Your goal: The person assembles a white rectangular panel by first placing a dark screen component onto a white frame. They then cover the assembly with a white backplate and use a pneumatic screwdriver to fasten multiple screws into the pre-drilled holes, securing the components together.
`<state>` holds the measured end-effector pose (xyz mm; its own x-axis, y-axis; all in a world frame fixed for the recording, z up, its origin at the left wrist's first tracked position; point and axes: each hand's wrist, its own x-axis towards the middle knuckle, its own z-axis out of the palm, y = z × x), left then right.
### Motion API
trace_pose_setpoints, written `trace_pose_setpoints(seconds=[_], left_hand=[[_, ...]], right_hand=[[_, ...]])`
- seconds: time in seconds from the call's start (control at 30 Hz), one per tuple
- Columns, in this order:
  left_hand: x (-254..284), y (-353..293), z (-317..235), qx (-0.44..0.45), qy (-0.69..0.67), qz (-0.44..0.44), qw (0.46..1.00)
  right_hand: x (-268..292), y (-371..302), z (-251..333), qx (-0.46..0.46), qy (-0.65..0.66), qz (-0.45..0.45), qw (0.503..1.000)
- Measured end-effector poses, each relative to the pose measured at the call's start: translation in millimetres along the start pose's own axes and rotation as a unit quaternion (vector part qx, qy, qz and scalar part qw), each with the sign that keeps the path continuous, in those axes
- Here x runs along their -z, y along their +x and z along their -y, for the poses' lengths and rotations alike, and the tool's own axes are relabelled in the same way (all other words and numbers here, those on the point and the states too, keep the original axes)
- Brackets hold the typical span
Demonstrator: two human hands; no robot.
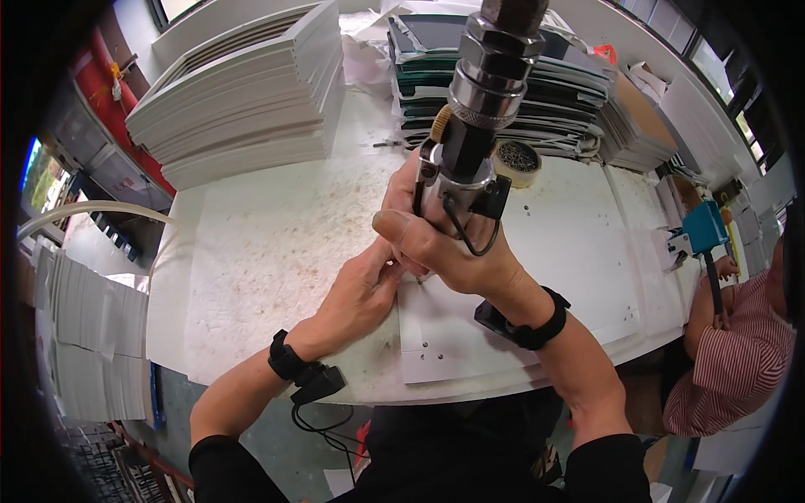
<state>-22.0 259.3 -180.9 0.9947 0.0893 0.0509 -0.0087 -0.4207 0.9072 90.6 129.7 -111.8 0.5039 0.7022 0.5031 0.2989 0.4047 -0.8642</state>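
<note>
My right hand (449, 251) is wrapped around an upright metal air screwdriver (470, 159), which rises toward the top of the view with a thin black cable looped at its side. Just below and left of it is my left hand (356, 293), its fingers drawn together by the left edge of a white panel (537, 277). What those fingertips hold, if anything, is hidden, and so is the tool's tip. Several small screws (432, 356) show at the panel's near corner, with others along its right side. Both wrists wear black straps with small devices.
A round tub of screws (517, 159) stands beyond the panel. Tall stacks of white frames (243, 101) and dark boards (419, 84) line the table's back. At right, a co-worker in a striped shirt (734, 360) sits near a teal tool (704, 226). A pale hose (101, 205) curves in at left.
</note>
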Motion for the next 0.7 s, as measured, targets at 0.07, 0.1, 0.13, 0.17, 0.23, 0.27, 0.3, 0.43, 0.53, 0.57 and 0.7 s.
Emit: trace_pose_setpoints(seconds=[0.07, 0.1, 0.13, 0.17, 0.23, 0.27, 0.3, 0.43, 0.53, 0.57, 0.7], left_hand=[[-1, 1, 2, -0.022, 0.019, -0.011, 1.0], [-3, 1, 8, -0.044, 0.03, -0.022, 0.998], [-3, 1, 12, -0.067, 0.04, -0.032, 0.996], [-4, 0, 15, -0.062, 0.051, -0.035, 0.996], [0, 2, 16, -0.06, 0.072, -0.031, 0.995], [7, 6, 12, -0.051, 0.089, -0.016, 0.995], [13, 10, 6, -0.046, 0.105, 0.001, 0.993], [21, 68, -28, -0.11, 0.164, -0.005, 0.98], [1, 142, -48, -0.164, 0.213, -0.028, 0.963], [-11, 162, -56, -0.171, 0.226, -0.019, 0.959], [-34, 229, -47, -0.189, 0.306, 0.035, 0.932]], right_hand=[[4, 0, -3, -0.003, -0.004, 0.012, 1.0], [5, 1, -3, 0.008, -0.017, 0.034, 0.999], [5, 2, -4, 0.018, -0.03, 0.054, 0.998], [6, 3, -3, 0.028, -0.047, 0.077, 0.996], [0, 6, 1, 0.057, -0.057, 0.067, 0.994], [-1, 8, 4, 0.069, -0.052, 0.055, 0.995], [0, 9, 10, 0.079, -0.048, 0.046, 0.995], [27, 2, 45, 0.035, -0.035, -0.057, 0.997], [68, -10, 55, 0.011, -0.068, -0.158, 0.985], [83, -15, 60, 0.015, -0.091, -0.185, 0.978], [160, -33, 90, 0.06, -0.235, -0.241, 0.94]])
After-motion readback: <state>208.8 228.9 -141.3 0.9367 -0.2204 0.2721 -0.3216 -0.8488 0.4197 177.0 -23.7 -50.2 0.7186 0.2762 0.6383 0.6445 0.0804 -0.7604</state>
